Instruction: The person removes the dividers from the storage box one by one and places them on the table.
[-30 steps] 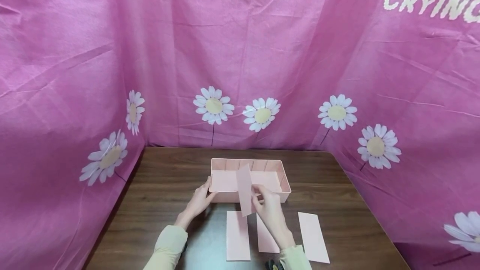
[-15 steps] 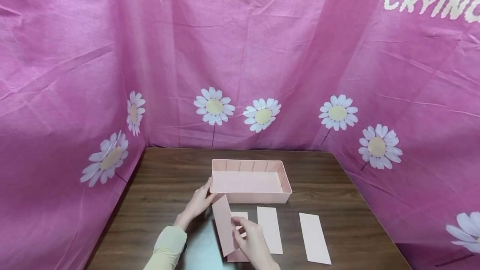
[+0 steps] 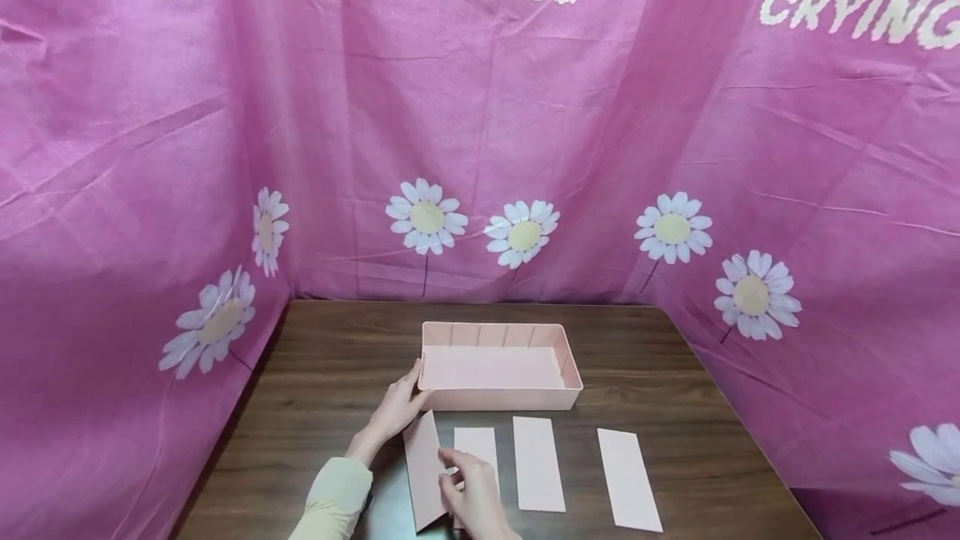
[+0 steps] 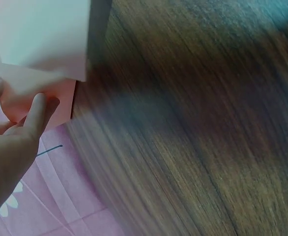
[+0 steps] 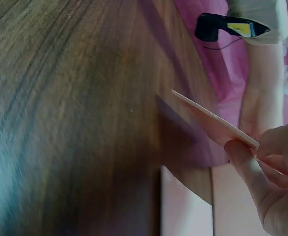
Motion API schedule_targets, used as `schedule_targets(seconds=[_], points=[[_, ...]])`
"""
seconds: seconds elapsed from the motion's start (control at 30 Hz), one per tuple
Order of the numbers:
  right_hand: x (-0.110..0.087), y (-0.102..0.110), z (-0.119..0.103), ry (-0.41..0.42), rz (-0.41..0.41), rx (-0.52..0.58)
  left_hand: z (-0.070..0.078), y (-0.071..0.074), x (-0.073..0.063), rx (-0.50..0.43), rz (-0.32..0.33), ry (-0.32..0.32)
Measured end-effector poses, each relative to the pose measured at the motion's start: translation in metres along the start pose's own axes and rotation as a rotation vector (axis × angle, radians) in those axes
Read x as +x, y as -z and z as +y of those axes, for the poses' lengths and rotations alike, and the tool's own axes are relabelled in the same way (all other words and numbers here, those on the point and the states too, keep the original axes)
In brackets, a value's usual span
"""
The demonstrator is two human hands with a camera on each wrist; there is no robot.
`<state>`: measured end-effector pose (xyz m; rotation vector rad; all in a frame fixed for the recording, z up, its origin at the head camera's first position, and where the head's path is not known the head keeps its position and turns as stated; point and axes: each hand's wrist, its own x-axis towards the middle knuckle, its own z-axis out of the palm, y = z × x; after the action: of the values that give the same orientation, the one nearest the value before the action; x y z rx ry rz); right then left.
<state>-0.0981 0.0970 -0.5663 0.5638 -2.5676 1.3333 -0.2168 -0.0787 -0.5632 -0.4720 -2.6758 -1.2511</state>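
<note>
A shallow pink box [image 3: 492, 400] with ribbed inner walls stands open-topped on the table. My left hand [image 3: 395, 408] rests at its left front corner, thumb on the front and fingers straight along the end wall. In the left wrist view those fingers [image 4: 35, 115] lie against the pink wall. My right hand [image 3: 471, 490] pinches the edge of a thin pink divider panel [image 3: 424, 473], tilted up left of the other panels. The right wrist view shows the thumb [image 5: 244, 157] pressed on this panel [image 5: 215, 120]. A second panel [image 3: 476, 440] lies flat, partly covered by the hand.
Two more flat pink panels lie to the right, a middle one [image 3: 538, 465] and a far right one [image 3: 630, 480]. The dark wooden table [image 3: 697, 440] is enclosed by pink curtains [image 3: 525, 107] printed with daisies.
My right hand has brought the panel from over the box's front wall toward me and to the left, uncovering the flat panels. My left hand stays at the box corner.
</note>
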Motion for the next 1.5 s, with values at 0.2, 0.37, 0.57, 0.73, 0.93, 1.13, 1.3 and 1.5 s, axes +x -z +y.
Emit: schedule_targets(seconds=[0.2,0.37,0.57,0.73,0.93,1.13,1.3,1.5], points=[[-0.006,-0.011,0.004,-0.027,-0.029,-0.018,-0.001,-0.001,-0.004,-0.034,-0.012,0.033],[-0.012,-0.014,0.006,-0.007,-0.107,-0.112,-0.001,-0.001,-0.002,-0.039,-0.008,0.026],[-0.014,-0.016,0.001,-0.036,-0.206,-0.192,-0.001,0.000,-0.002,-0.026,-0.013,0.028],[-0.017,-0.019,0.004,0.037,-0.283,-0.275,-0.001,0.000,-0.001,-0.011,-0.009,0.004],[-0.022,-0.026,0.014,0.217,-0.284,-0.362,0.001,0.001,-0.001,-0.020,-0.017,0.019],[-0.023,-0.032,0.018,0.307,-0.220,-0.431,0.002,0.002,-0.002,-0.016,-0.010,0.020],[-0.024,-0.035,0.019,0.310,-0.197,-0.481,0.003,0.001,-0.001,-0.018,-0.009,0.012],[-0.025,-0.040,0.019,0.346,-0.134,-0.537,0.003,0.001,-0.002,-0.024,-0.009,0.013]])
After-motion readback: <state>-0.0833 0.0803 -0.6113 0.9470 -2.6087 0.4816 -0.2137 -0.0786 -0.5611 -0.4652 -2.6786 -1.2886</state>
